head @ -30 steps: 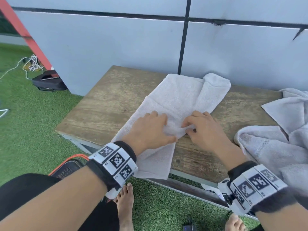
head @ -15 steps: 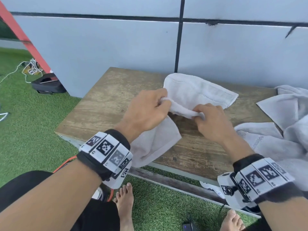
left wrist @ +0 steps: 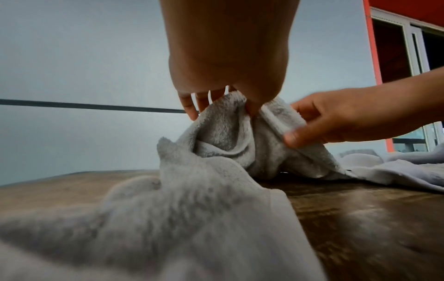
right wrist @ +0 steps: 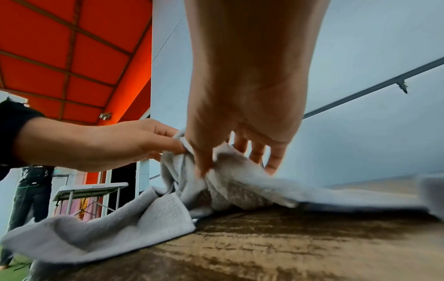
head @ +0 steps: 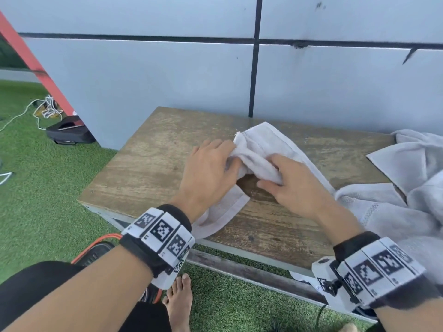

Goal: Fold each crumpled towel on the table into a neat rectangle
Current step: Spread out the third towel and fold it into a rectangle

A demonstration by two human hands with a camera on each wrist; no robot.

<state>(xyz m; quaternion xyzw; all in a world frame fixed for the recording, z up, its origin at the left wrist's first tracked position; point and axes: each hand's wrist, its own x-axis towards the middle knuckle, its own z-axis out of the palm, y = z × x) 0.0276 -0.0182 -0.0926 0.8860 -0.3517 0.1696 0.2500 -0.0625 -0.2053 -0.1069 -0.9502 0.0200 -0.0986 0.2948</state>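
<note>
Both pinching raised mid-fold of towel (head: 260, 149) at table (head: 148, 161) centre, left hand (head: 207, 173) beside right hand (head: 293, 188); soft, light, floppy, so better gripped at hemmed corners.

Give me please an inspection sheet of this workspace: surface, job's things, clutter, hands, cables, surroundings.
Surface: worn wooden table, bare at the left.
Job's things: white towel bunched and lifted mid-table, one end over the near edge; towel pile crumpled at the right.
Clutter: nothing seen on the table.
Hands: left hand and right hand both pinch the white towel.
Cables: white cord on the grass.
Surroundings: grey wall, artificial grass, black case.
</note>
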